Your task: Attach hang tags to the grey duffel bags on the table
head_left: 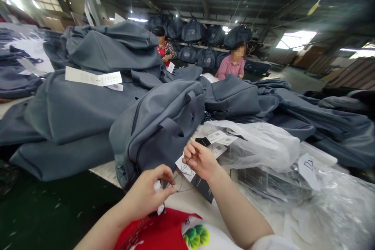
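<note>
My left hand (145,193) is closed, its thumb and forefinger pinching a thin dark tag string (182,188). Something white and crumpled (159,195) is tucked in the same palm; its kind is unclear. The string runs across to my right hand (202,160), whose fingers are curled in a pinch on it. Beneath and beside the right hand lie a black hang tag (204,189) and a white tag (185,168) on the pale table (187,201). A grey-blue duffel bag (158,125) with two handles leans just beyond both hands.
More grey-blue bags (82,105) are piled at left, with a paper tag (93,77) on them. Clear plastic bags (331,207) and a white plastic sheet (263,142) cover the right side. Two people (233,64) work behind the piles. Bags hang on a rack (191,31).
</note>
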